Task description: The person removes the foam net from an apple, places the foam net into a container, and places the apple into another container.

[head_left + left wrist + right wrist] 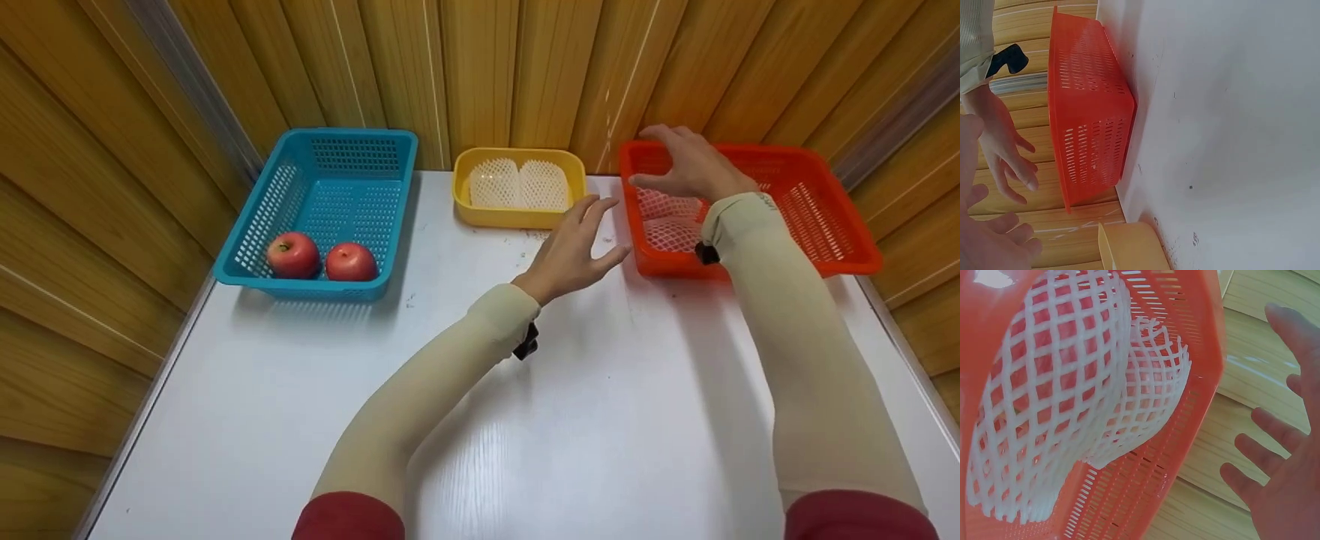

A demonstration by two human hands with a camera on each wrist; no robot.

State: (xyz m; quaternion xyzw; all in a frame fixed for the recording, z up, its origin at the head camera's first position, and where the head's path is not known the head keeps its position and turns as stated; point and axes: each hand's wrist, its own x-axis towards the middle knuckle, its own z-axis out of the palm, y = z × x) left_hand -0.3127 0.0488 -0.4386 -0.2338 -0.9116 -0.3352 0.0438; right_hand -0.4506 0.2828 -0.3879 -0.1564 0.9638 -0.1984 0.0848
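My right hand (694, 169) hovers over the left part of the red basket (855, 262), thumb and fingers spread, holding nothing. Beneath it, two white foam fruit nets (670, 234) lie in the basket, and pinkish red shows through their mesh. The right wrist view shows these foam nets (1044, 388) close up. My left hand (574, 251) is raised over the table between the yellow and red baskets, its fingers parted and nothing in its grasp. In the left wrist view the red basket (1092, 107) stands beyond that hand.
A yellow basket (517, 218) with two white foam nets (544, 185) stands at the back middle. To the left is a blue basket (405, 202) holding two red apples (292, 256). Wood-look panels (480, 67) rise behind the white table (600, 420).
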